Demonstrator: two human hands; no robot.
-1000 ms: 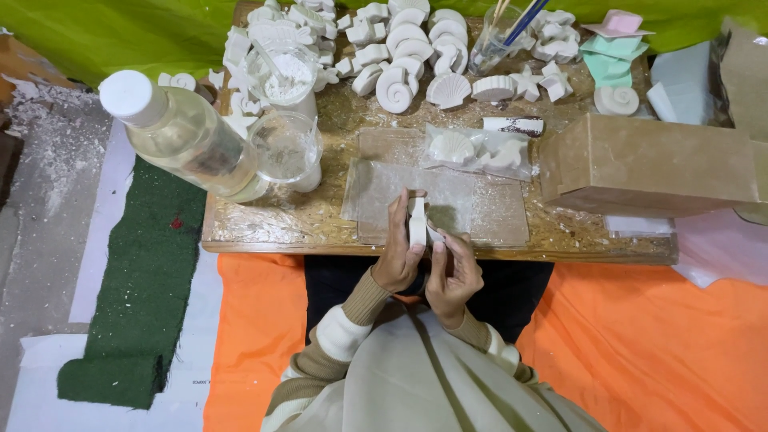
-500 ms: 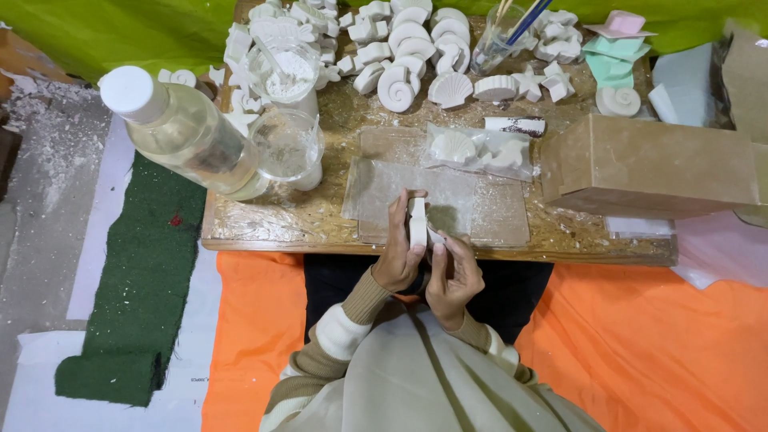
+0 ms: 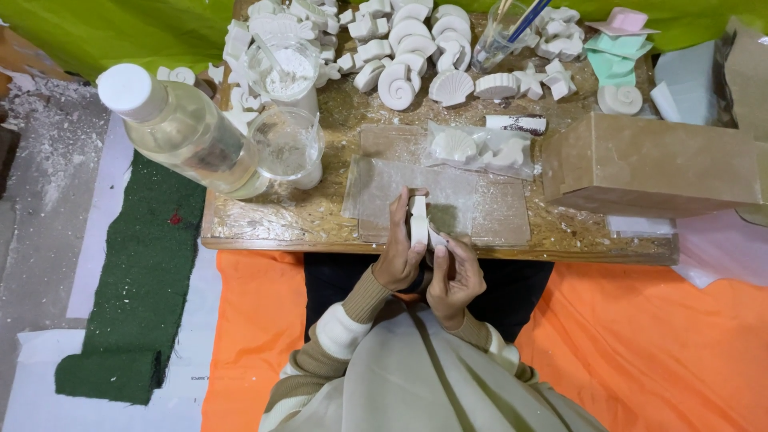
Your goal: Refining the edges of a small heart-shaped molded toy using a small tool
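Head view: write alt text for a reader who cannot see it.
Seen from above, a person's left hand and right hand together hold a small white plaster piece at the near edge of a low wooden table. White plaster shell casts, a clear plastic bottle and a brown cardboard box stand on it.

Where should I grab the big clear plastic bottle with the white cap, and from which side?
Grip the clear plastic bottle with the white cap around its wide body, coming from its left, floor side. It stands at the wooden table's left corner; a clear glass cup crowds its right, and the narrow cap probably gives less hold.
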